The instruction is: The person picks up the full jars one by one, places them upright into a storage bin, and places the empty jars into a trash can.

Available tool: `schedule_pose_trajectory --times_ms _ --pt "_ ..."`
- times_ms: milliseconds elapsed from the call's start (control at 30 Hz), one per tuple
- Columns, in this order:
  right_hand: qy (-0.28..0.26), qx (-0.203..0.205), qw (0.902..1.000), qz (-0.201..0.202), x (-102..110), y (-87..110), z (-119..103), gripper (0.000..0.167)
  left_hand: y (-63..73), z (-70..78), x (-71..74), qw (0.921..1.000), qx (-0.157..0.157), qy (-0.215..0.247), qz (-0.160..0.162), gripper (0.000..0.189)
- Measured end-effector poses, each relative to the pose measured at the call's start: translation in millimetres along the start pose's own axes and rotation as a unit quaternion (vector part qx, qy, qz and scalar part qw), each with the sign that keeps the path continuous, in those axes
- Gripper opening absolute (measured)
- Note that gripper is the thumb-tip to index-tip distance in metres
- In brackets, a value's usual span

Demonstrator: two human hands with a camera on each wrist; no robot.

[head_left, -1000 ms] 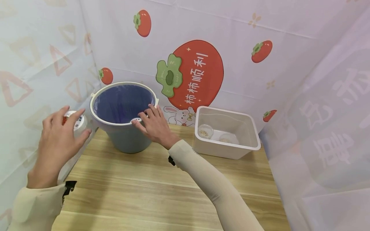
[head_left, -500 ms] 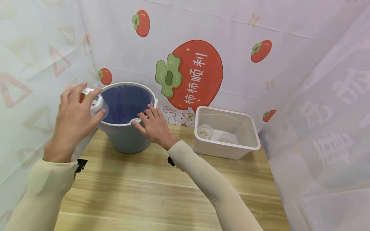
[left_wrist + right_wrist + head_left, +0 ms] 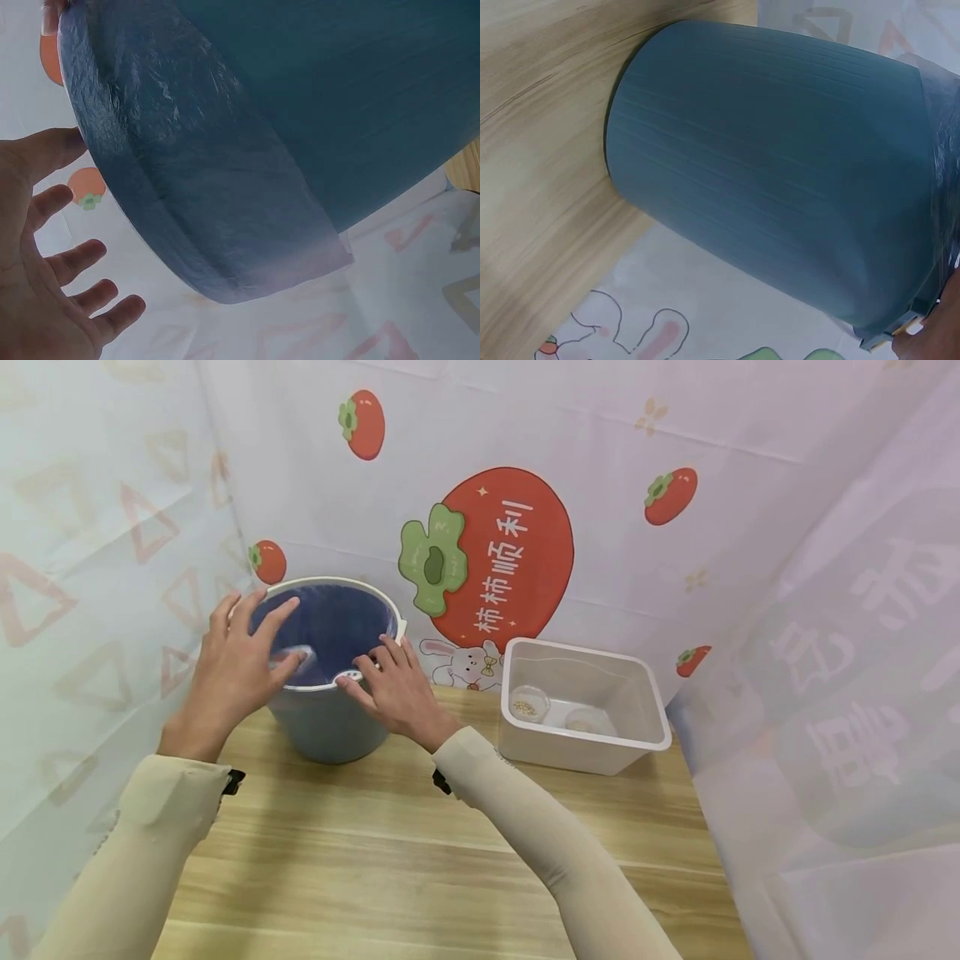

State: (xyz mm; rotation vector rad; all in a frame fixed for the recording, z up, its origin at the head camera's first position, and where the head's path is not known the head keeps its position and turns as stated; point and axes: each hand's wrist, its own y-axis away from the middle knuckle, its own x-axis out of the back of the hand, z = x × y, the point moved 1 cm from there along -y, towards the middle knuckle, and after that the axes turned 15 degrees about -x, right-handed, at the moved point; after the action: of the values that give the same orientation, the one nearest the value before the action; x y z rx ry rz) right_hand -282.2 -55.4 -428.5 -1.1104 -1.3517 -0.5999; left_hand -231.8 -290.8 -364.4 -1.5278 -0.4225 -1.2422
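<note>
A blue-grey trash can (image 3: 330,727) with a white rim and a clear bag lining stands at the back left. My left hand (image 3: 236,664) is over its left side, fingers spread and curved; the left wrist view shows nothing in the palm. Inside the can, by the left thumb, a blurred pale shape looks like the small clear plastic jar (image 3: 294,660), partly hidden by the hand. My right hand (image 3: 401,693) holds the can's front right rim, thumb and fingers over the edge. The right wrist view shows only part of that hand at the rim, beside the can's side (image 3: 772,165).
A beige rectangular bin (image 3: 577,747) stands right of the can, with clear round containers (image 3: 529,703) inside, one holding small pale bits. Both stand on a wood-grain tabletop (image 3: 420,860). Printed white cloth walls (image 3: 600,427) enclose the back and sides.
My left hand has moved right, carrying the lidded jar from beside the trash can to over it, and has let it go into the can. The right hand stays on the rim.
</note>
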Motion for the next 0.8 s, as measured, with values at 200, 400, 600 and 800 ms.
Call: schedule_pose_trajectory --times_ms 200,400,600,800 --pt "0.001 -0.004 1.0 0.003 -1 -0.9 0 0.053 3.2 -0.3 0.8 1.0 0.006 -0.001 -0.006 0.076" --pt "0.007 0.001 1.0 0.003 -1 -0.8 -1 0.054 5.2 1.3 -1.3 0.9996 0.009 0.008 -0.024 0.069" --pt "0.023 0.001 0.9997 0.001 2 -0.5 -2 0.056 5.1 3.3 -2.5 0.9987 0.018 0.014 -0.046 0.067" --pt "0.02 -0.006 0.9998 0.003 12 -1.2 0 0.057 4.3 7.2 -2.5 0.9979 0.019 0.023 -0.058 0.067"
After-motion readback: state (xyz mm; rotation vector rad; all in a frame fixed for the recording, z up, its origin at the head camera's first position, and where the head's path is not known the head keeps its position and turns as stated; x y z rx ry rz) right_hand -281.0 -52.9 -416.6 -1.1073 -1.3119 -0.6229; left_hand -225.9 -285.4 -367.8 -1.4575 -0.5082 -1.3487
